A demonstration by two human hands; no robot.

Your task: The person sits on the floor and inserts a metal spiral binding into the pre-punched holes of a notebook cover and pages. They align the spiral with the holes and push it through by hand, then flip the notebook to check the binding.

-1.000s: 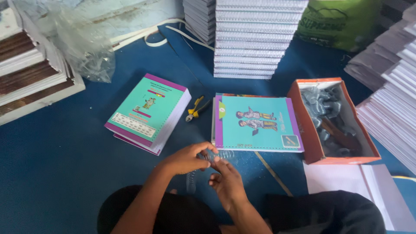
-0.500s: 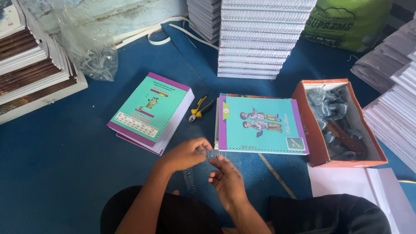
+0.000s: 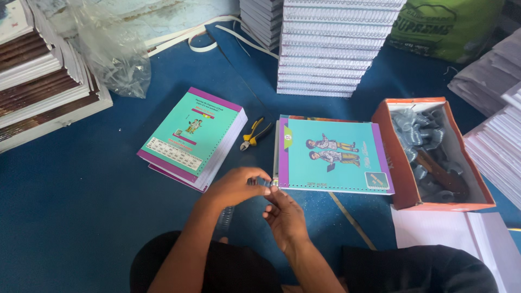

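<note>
My left hand (image 3: 236, 187) and my right hand (image 3: 283, 214) meet at the near left corner of a teal-covered notebook (image 3: 334, 154) lying on the blue floor. Both pinch a thin grey spiral coil (image 3: 224, 220), whose free end hangs down below my left wrist. The pinched end sits right at the notebook's punched left edge. My fingers hide the exact contact between the coil and the holes.
A second teal and purple notebook stack (image 3: 192, 135) lies to the left, with yellow-handled pliers (image 3: 252, 133) between the two. An orange box (image 3: 399, 163) of coils stands at right. A tall pile of bound notebooks (image 3: 336, 49), a plastic bag (image 3: 114, 54) and paper stacks (image 3: 38, 81) surround the spot.
Both hands have shifted slightly up and right, bringing the coil end against the notebook's corner. The books, pliers and box have not moved.
</note>
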